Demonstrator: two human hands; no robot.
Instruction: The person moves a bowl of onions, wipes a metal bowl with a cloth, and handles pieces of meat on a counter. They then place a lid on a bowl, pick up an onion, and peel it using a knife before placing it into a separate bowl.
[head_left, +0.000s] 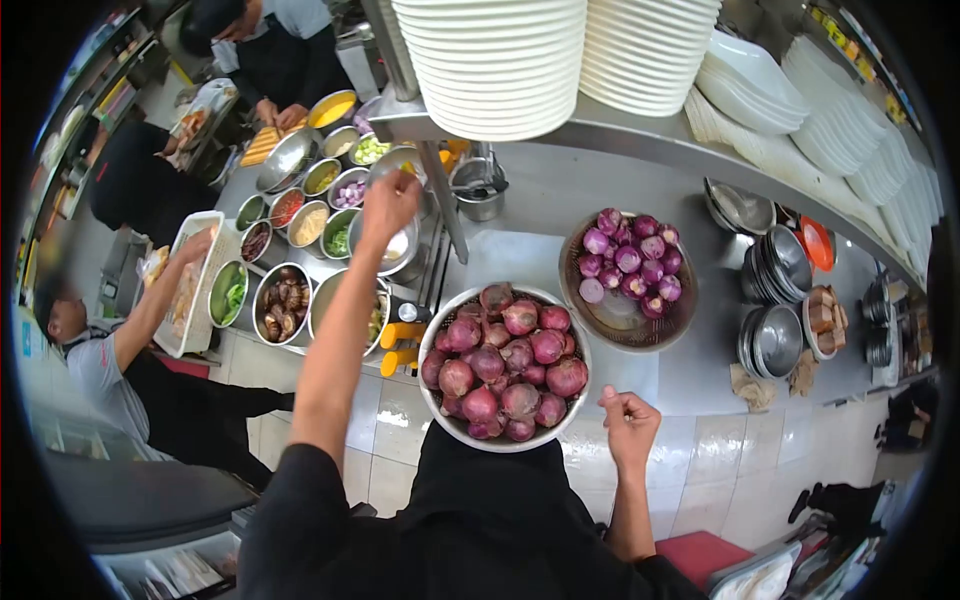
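My left hand (392,207) reaches far forward over the metal bowls, its fingers curled closed; whatever they may hold is hidden. Just behind it is a steel bowl (398,160), and a bowl with white contents (399,247) lies below the wrist. My right hand (630,425) hovers at the counter's near edge, fingers curled in, with nothing visible in them. Between my arms, a colander (430,400) heaped with unpeeled red onions (502,358) sits against my body. Beyond it, to the right, a wider perforated bowl (590,310) contains peeled purple onions (628,260).
Stacked white plates (490,60) fill the overhead shelf, whose post (440,195) stands near my left hand. Steel bowls (775,340) are piled at right. A mushroom bowl (282,303) and several ingredient containers stand at left. A co-worker's arm (150,300) reaches into a white bin (190,290).
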